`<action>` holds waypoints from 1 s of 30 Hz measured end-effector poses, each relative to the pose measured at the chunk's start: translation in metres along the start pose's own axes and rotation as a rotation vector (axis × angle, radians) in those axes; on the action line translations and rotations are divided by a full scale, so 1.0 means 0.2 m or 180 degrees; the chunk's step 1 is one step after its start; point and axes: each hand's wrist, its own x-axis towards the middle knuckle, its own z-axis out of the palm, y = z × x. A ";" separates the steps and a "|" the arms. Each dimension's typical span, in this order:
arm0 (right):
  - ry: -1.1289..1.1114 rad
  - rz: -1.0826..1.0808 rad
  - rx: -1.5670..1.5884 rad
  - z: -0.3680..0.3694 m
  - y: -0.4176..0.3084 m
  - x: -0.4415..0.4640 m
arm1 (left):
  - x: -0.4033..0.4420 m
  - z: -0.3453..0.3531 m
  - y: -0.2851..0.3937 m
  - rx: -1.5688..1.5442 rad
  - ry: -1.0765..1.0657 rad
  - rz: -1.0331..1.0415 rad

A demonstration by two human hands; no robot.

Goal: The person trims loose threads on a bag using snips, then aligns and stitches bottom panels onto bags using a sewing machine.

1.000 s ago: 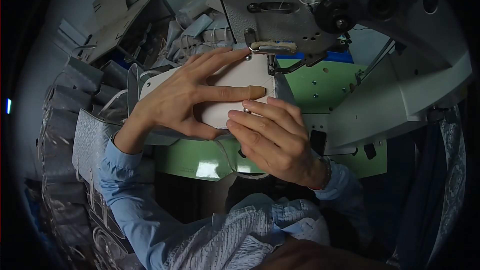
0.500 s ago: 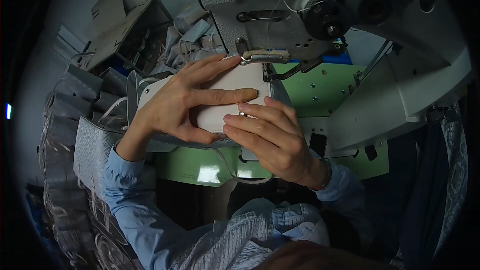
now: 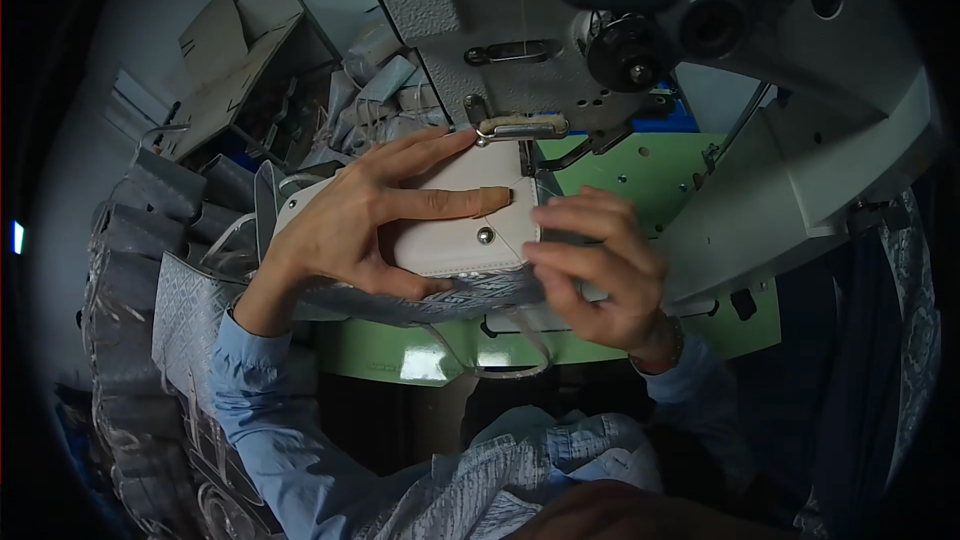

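A bag (image 3: 455,252) lies with its pale panel up under the sewing machine's presser foot (image 3: 528,158). The panel has stitching along its edge and a round metal stud (image 3: 486,235); a silvery patterned side shows below. My left hand (image 3: 370,210) is spread flat on the panel, with a tan covering on one fingertip. At the panel's right edge, my right hand (image 3: 605,275) has its fingers bent, slightly blurred. A fine thread (image 3: 508,246) runs over the panel to its fingertips, which seem to pinch it.
The sewing machine head (image 3: 560,80) stands over the work, its body curving down on the right. A green table surface (image 3: 640,175) lies beneath. Several grey bag pieces (image 3: 160,165) hang or are heaped at the left, near a cardboard box (image 3: 235,70).
My right hand has lifted off the panel near the stud and moved right to its edge, uncovering the stud. My left hand remains spread on the panel.
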 end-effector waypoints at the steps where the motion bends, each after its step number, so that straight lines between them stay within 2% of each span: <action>1: 0.0209 0.0378 -0.0005 -0.03 0.02 -0.02 | 0.00 0.00 0.00 0.0013 -0.0021 -0.0042; 2: 0.0415 0.0758 -0.0008 -0.06 0.03 -0.03 | 0.01 0.00 0.01 0.0024 -0.0041 -0.0087; 7: 0.0612 0.0975 0.0041 -0.09 0.13 -0.02 | 0.01 -0.01 0.00 0.0122 -0.0101 -0.0077; 10: 0.0446 0.0942 0.0124 -0.10 0.13 0.00 | 0.00 -0.03 0.00 0.0192 -0.0167 -0.0124; 12: 0.0240 0.1219 0.0648 -0.11 0.11 0.02 | 0.00 -0.04 0.01 0.0237 -0.0233 -0.0187; 15: 0.0138 0.1212 0.1151 -0.12 0.17 0.03 | 0.00 -0.05 0.01 0.0437 -0.0404 -0.0258; 22: 0.0116 0.1567 0.1303 -0.14 0.10 0.10 | 0.00 -0.03 0.00 0.0589 -0.0137 -0.0008; 24: 0.0281 0.0964 0.1149 -0.12 0.12 0.10 | -0.01 -0.03 0.01 0.0604 -0.0157 -0.0047; 26: 0.0171 0.0975 0.1070 -0.13 0.11 0.09 | -0.01 -0.04 0.01 0.0454 -0.0326 -0.0278; 30: 0.0120 0.0884 0.1123 -0.14 0.09 0.08 | -0.01 -0.04 -0.01 0.0377 -0.0301 -0.0335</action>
